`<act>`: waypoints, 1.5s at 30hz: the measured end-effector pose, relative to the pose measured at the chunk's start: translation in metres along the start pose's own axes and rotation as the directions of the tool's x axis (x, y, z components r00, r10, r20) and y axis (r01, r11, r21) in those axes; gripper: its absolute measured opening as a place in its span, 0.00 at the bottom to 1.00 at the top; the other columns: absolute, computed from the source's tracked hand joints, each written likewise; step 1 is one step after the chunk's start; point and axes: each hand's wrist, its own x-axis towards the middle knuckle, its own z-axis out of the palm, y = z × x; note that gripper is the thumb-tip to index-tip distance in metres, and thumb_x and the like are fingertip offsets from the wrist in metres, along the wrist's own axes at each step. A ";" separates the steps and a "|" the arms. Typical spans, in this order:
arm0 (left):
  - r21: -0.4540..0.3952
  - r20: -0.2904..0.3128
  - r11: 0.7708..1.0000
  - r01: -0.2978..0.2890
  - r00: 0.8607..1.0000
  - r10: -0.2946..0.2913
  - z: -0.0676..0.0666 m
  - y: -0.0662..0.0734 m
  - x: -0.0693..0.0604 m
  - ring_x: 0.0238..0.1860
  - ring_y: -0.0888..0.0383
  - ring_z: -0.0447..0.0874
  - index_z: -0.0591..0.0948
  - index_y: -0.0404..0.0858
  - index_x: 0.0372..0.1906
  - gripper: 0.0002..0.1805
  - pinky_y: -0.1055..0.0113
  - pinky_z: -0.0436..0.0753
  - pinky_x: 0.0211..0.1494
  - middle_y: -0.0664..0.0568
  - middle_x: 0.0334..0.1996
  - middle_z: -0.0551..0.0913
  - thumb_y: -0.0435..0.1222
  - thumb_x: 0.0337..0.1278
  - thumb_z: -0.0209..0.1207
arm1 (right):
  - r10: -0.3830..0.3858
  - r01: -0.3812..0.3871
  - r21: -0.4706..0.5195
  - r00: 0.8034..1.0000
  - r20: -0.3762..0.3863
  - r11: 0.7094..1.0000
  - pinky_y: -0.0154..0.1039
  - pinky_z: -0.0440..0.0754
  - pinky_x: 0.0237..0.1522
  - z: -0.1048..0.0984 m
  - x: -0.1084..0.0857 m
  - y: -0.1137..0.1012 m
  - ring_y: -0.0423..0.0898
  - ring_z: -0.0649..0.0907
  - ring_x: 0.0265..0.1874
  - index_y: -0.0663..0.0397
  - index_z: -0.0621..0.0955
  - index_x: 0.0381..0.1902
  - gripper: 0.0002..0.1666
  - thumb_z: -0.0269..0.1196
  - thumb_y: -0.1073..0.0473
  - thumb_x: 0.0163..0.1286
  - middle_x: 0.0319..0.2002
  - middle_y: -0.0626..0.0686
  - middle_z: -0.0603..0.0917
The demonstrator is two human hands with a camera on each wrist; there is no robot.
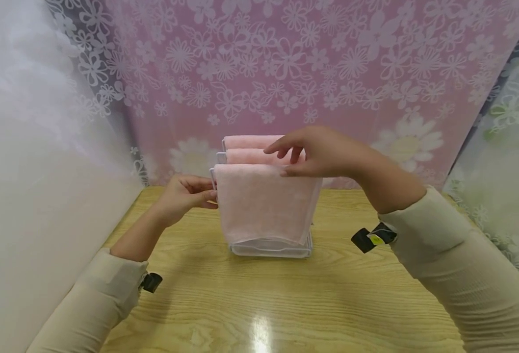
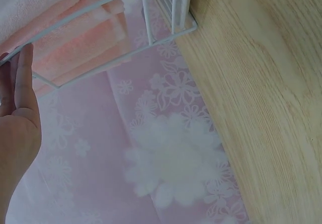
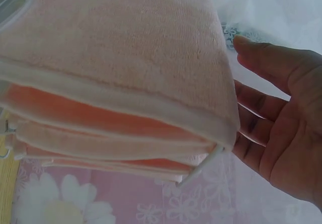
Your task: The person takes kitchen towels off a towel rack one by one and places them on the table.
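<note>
Several pink towels hang folded over the bars of a white wire rack (image 1: pixel 270 252); the front towel (image 1: pixel 264 203) faces me in the head view. My left hand (image 1: pixel 184 196) pinches the rack's left side wire between thumb and fingers. In the left wrist view, the left hand's fingers (image 2: pixel 22 78) lie against the white wire, partly cut off by the frame edge. Over the towels' top right corner is my right hand (image 1: pixel 321 152), fingers loosely bent. The right wrist view has the right hand (image 3: pixel 287 118) beside the towel's folded edge (image 3: pixel 151 103), thumb apart from the cloth.
The rack stands on a wood-grain table (image 1: pixel 259 299). A pink floral curtain (image 1: pixel 286 73) hangs behind it, with pale sheets at the left (image 1: pixel 43 147) and right (image 1: pixel 506 147). Black straps with small devices (image 1: pixel 151 283) sit at both sleeves.
</note>
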 end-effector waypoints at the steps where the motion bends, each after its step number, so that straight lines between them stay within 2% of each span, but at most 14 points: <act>1: -0.001 0.005 1.000 0.001 1.000 -0.001 -0.001 0.000 0.000 0.37 0.49 0.88 0.86 0.30 0.47 0.12 0.51 0.87 0.44 0.46 0.39 0.88 0.22 0.61 0.59 | 0.004 -0.004 0.001 1.000 0.008 1.000 0.41 0.84 0.39 0.000 0.003 -0.001 0.43 0.83 0.40 0.49 0.83 0.57 0.25 0.71 0.58 0.61 0.46 0.50 0.85; 5: 0.008 0.012 1.000 0.010 1.000 -0.010 -0.003 0.000 0.002 0.37 0.48 0.88 0.86 0.32 0.47 0.11 0.51 0.87 0.45 0.45 0.39 0.88 0.23 0.62 0.59 | 0.026 -0.027 0.016 0.999 0.037 1.000 0.40 0.85 0.39 0.002 0.013 -0.004 0.43 0.83 0.40 0.48 0.83 0.58 0.25 0.71 0.57 0.61 0.45 0.48 0.85; 9: 0.006 0.022 1.000 0.014 1.000 -0.014 -0.003 0.000 0.002 0.38 0.46 0.88 0.85 0.29 0.47 0.11 0.49 0.86 0.46 0.44 0.39 0.88 0.23 0.61 0.60 | 0.048 -0.049 0.020 0.996 0.069 0.999 0.39 0.85 0.38 0.005 0.023 -0.005 0.44 0.83 0.37 0.46 0.83 0.58 0.25 0.71 0.57 0.61 0.43 0.48 0.85; 16: -0.003 0.029 1.000 0.008 1.000 -0.008 -0.005 -0.001 0.004 0.38 0.47 0.88 0.86 0.31 0.47 0.12 0.50 0.86 0.46 0.45 0.39 0.88 0.21 0.61 0.59 | 0.075 -0.079 0.029 0.990 0.116 0.996 0.39 0.84 0.36 0.010 0.034 -0.009 0.47 0.81 0.34 0.47 0.84 0.55 0.24 0.72 0.57 0.60 0.38 0.48 0.86; 23: 0.001 0.031 1.000 0.018 0.999 -0.018 -0.006 0.000 0.006 0.37 0.48 0.89 0.83 0.24 0.48 0.12 0.50 0.87 0.45 0.46 0.38 0.88 0.21 0.61 0.59 | 0.104 -0.114 0.079 0.987 0.125 0.990 0.37 0.80 0.33 0.013 0.036 -0.007 0.45 0.78 0.29 0.53 0.87 0.50 0.19 0.73 0.58 0.59 0.31 0.47 0.85; 27: 0.004 0.038 1.000 0.021 0.999 -0.022 -0.005 0.001 0.007 0.37 0.48 0.89 0.81 0.21 0.50 0.13 0.50 0.86 0.45 0.46 0.38 0.88 0.21 0.61 0.59 | 0.108 -0.120 0.111 0.988 0.107 0.987 0.37 0.79 0.32 0.015 0.036 -0.004 0.44 0.77 0.27 0.55 0.87 0.48 0.18 0.73 0.59 0.59 0.29 0.48 0.85; 31: -0.001 0.041 1.000 0.019 0.999 -0.019 -0.006 -0.001 0.008 0.37 0.48 0.89 0.81 0.21 0.50 0.13 0.50 0.87 0.45 0.46 0.38 0.88 0.21 0.61 0.59 | 0.118 -0.127 0.121 0.990 0.078 0.984 0.36 0.78 0.30 0.017 0.036 -0.004 0.45 0.76 0.26 0.55 0.88 0.47 0.17 0.73 0.59 0.60 0.27 0.48 0.84; 40: -0.012 0.042 1.000 0.000 0.999 0.000 -0.009 -0.004 0.008 0.36 0.49 0.89 0.87 0.33 0.45 0.12 0.51 0.87 0.44 0.46 0.37 0.88 0.21 0.61 0.59 | 0.092 -0.093 0.113 0.996 0.017 0.989 0.36 0.83 0.33 0.016 0.037 -0.005 0.43 0.80 0.27 0.57 0.89 0.42 0.12 0.73 0.62 0.59 0.32 0.49 0.88; 45: -0.022 0.052 1.000 -0.002 0.999 0.003 -0.010 -0.004 0.009 0.36 0.49 0.89 0.86 0.30 0.46 0.12 0.50 0.87 0.45 0.45 0.38 0.88 0.21 0.61 0.59 | 0.103 -0.099 0.128 0.994 -0.022 0.987 0.37 0.85 0.35 0.013 0.036 -0.006 0.44 0.82 0.28 0.58 0.89 0.41 0.11 0.73 0.62 0.59 0.33 0.50 0.88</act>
